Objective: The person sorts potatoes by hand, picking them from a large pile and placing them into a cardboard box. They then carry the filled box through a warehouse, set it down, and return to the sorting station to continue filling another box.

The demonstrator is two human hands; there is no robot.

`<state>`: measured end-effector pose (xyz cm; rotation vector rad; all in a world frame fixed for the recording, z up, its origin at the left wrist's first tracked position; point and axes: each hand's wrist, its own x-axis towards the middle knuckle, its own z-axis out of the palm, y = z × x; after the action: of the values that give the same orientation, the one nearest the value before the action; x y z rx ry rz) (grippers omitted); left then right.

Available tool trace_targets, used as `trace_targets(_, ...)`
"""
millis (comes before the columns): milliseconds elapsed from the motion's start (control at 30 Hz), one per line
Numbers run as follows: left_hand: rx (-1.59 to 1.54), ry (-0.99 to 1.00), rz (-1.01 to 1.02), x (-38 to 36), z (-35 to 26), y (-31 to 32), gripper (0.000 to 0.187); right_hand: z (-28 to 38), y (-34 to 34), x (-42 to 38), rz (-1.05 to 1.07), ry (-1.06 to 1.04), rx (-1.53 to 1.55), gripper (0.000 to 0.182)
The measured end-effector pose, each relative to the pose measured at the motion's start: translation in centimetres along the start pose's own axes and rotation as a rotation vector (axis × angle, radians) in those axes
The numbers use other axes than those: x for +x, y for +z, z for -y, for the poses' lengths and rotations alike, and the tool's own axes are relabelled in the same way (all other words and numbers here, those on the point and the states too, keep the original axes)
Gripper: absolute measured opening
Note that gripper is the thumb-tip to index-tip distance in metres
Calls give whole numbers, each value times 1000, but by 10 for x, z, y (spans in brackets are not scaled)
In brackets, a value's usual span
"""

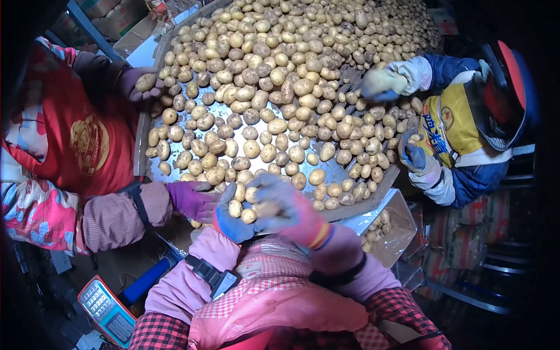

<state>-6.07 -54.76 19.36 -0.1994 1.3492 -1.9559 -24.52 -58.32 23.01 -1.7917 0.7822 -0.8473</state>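
My left hand [232, 217], in a blue-grey and pink work glove, is cupped at the near edge of the sorting table. A couple of small potatoes [248, 216] rest in its palm against the fingers. Just to its right is my right hand [291, 209], in a matching glove and smeared by motion. Something brownish shows beneath its fingers, perhaps a potato, but the blur hides whether it is gripped. Loose potatoes [251, 150] of mixed sizes lie right in front of both hands on the shiny metal tabletop [221, 111].
A large heap of potatoes [280, 35] covers the far side. On the left, a co-worker's purple gloves [192, 200] reach the table; one holds a potato. Another co-worker's gloved hand [382, 83] is at the right. A plastic-lined box [399, 224] and a scale [108, 309] stand below.
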Motion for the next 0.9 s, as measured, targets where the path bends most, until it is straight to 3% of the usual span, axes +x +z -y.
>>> trace_targets(67, 833, 226, 66, 3, 2, 5, 59, 9, -39, 12, -340, 443, 449, 50)
trace_targets(100, 812, 191, 80, -1, 5, 11, 60, 22, -60, 21, -549, 703, 653, 43)
trace_targets(133, 804, 201, 82, -5, 10, 13, 60, -16, -73, 7, -516, 281, 142, 30)
trace_targets(167, 827, 244, 31, -9, 17, 14, 59, -13, -92, 11, -699, 520, 880, 27)
trace_targets(200, 853, 284, -18, -9, 20, 14, 58, -46, -116, 4, -526, 567, 702, 30)
trace_targets(267, 926, 302, 22, -7, 6, 4, 52, -86, -126, 28, -193, 753, -16, 33)
trace_targets(333, 852, 81, 383, -6, -12, -6, 44, -94, -108, 45, 43, 458, -984, 47)
trace_targets(367, 829, 208, 176, -19, 3, 3, 42, -97, -99, 52, 169, 505, -1168, 65)
trace_targets(400, 831, 225, 174, -26, 10, 7, 42, -88, -90, 66, 176, 495, -1156, 65)
trace_targets(467, 920, 433, 37, -39, 18, 9, 43, -70, -79, 97, 488, 712, -1295, 70)
trace_targets(533, 913, 472, 33, -48, 8, -2, 50, -76, -77, 112, 551, 660, -1373, 63)
trace_targets(600, 1502, 646, -156, -48, -7, -23, 57, -97, -81, 121, 575, 666, -1346, 55)
trace_targets(633, 1180, 593, -140, -50, -23, -38, 60, -105, -84, 117, 582, 660, -1357, 55)
trace_targets(733, 910, 523, -225, -58, 29, 5, 56, -120, -84, 102, 608, 522, -1407, 47)
trace_targets(767, 884, 230, 290, -54, 2, -13, 49, -128, -88, 94, 622, 581, -1385, 45)
trace_targets(833, 952, 239, 284, -58, 6, -9, 44, -122, -81, 89, 644, 622, -1368, 43)
trace_targets(900, 975, 256, 197, -60, 17, -2, 39, -95, -72, 89, 486, 760, -1368, 43)
